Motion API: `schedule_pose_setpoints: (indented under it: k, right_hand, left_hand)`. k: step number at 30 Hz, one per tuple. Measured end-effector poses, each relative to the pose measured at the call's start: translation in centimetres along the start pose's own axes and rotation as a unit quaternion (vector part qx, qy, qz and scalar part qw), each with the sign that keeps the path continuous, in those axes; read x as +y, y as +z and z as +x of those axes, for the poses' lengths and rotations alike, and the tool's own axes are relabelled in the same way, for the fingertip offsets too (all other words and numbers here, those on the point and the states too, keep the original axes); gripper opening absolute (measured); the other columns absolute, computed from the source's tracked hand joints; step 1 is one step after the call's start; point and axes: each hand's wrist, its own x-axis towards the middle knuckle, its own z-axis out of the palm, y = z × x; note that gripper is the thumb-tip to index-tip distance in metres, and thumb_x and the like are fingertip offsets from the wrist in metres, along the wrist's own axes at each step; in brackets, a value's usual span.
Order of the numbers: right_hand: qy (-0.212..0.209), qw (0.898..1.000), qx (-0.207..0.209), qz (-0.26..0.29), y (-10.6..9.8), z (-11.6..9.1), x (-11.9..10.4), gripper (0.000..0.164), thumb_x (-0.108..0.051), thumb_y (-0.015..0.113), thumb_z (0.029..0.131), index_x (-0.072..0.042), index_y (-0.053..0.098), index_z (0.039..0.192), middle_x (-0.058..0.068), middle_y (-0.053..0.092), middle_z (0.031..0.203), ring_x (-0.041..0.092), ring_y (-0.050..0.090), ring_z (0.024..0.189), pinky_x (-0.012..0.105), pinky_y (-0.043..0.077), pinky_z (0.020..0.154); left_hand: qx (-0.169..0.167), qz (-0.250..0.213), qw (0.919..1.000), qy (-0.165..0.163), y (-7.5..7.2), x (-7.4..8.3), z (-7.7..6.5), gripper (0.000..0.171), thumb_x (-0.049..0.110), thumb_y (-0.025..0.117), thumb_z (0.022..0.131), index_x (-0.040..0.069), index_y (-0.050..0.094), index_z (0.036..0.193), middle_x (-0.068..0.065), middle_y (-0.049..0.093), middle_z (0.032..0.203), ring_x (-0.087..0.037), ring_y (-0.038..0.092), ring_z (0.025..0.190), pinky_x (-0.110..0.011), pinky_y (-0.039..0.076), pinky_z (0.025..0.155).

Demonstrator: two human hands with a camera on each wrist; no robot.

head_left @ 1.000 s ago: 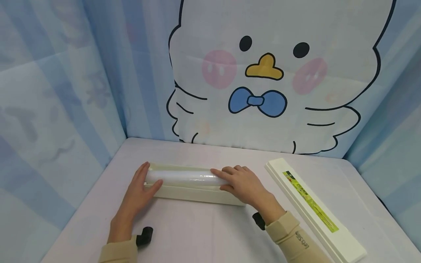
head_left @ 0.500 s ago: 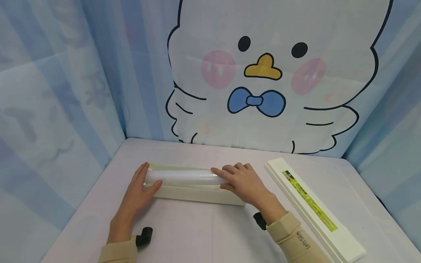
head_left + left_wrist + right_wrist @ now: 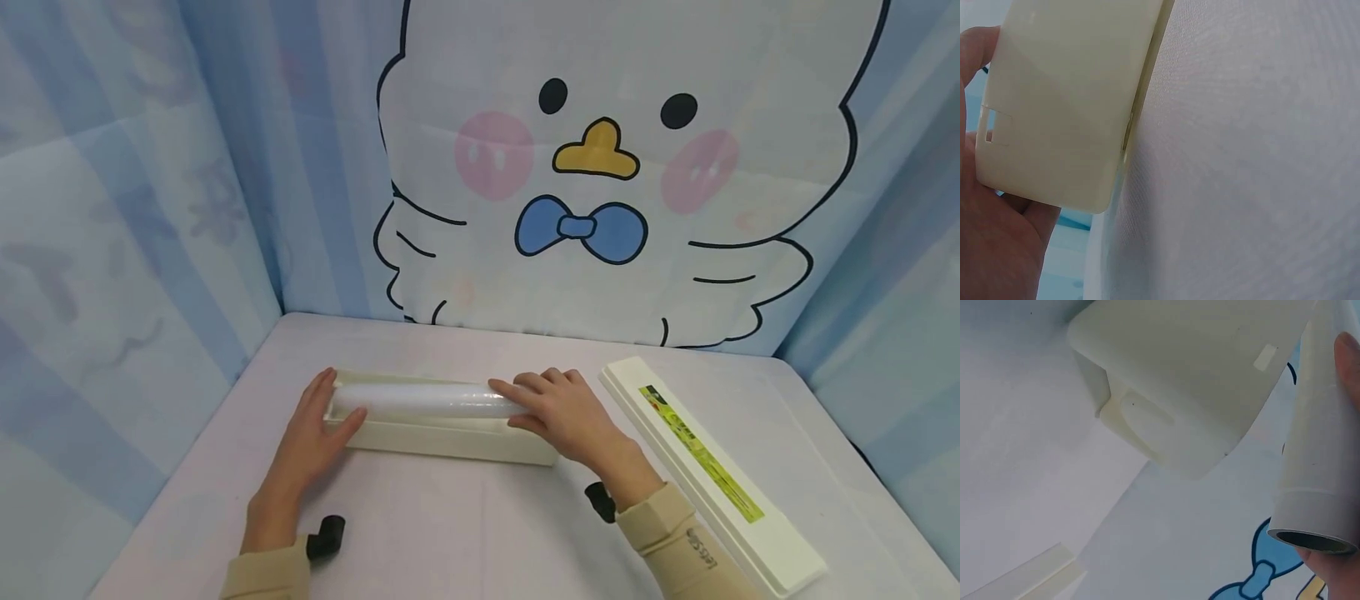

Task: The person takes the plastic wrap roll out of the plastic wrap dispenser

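Note:
A roll of clear plastic wrap (image 3: 420, 400) lies lengthwise at a long cream box (image 3: 450, 442) on the table. My left hand (image 3: 303, 446) grips the box's left end, its thumb along the front edge. In the left wrist view the box's side (image 3: 1066, 112) fills the space beside the palm. My right hand (image 3: 566, 417) holds the roll's right end. The right wrist view shows the roll's hollow end (image 3: 1319, 487) raised clear of the box's end (image 3: 1191, 381), with a finger along the roll. How the roll's left end sits in the box is partly hidden.
A long cream lid (image 3: 727, 492) with a yellow-green label lies slanted on the right of the white table (image 3: 450, 533). Blue-striped curtains (image 3: 120, 292) stand at the sides, and a cartoon-printed cloth (image 3: 480, 267) hangs behind.
My right hand has shifted slightly to the right along with the roll's right end, which sits a little higher. The left hand and the box stay nearly in place.

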Motion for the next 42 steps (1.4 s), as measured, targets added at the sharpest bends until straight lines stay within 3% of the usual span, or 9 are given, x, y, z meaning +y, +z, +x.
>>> schedule_pose_setpoints:
  k: [17,22,30,42]
  right_hand:
    - [0.035,0.999,0.014,0.033,-0.4,-1.6,1.4,0.056,-0.035,0.072,0.094,-0.028,0.055,0.147,0.002,0.064,0.128,0.026,0.059,0.109,0.045,0.047,0.087]
    - [0.050,0.998,0.014,0.043,-0.4,-2.3,1.6,0.056,-0.035,0.073,0.094,-0.029,0.055,0.147,0.002,0.064,0.128,0.026,0.059,0.110,0.044,0.046,0.086]
    - [0.057,0.997,0.035,0.032,-0.9,-3.4,2.1,0.058,-0.035,0.073,0.093,-0.026,0.055,0.147,0.004,0.065,0.128,0.028,0.060,0.112,0.050,0.047,0.089]
    - [0.104,0.993,0.048,0.029,-1.3,-5.5,3.1,0.058,-0.034,0.074,0.092,-0.025,0.056,0.147,0.006,0.064,0.129,0.032,0.060,0.113,0.050,0.048,0.088]
  left_hand:
    - [0.013,-0.013,0.9997,0.017,-0.2,-0.2,-0.1,0.080,0.032,0.065,0.098,-0.008,0.025,0.155,-0.027,0.021,0.161,-0.046,0.018,0.148,-0.062,0.018,0.116]
    - [0.005,-0.015,0.9998,0.010,-0.2,-0.1,-0.1,0.082,0.033,0.064,0.098,-0.007,0.022,0.156,-0.026,0.018,0.162,-0.046,0.016,0.148,-0.062,0.017,0.117]
    - [0.004,-0.011,0.9999,0.009,0.0,0.0,-0.1,0.082,0.032,0.064,0.098,-0.007,0.022,0.156,-0.028,0.018,0.162,-0.047,0.016,0.148,-0.063,0.017,0.116]
    - [0.002,-0.011,0.9999,0.009,0.0,0.1,0.0,0.082,0.033,0.064,0.099,-0.007,0.021,0.156,-0.028,0.017,0.162,-0.046,0.015,0.149,-0.062,0.016,0.117]
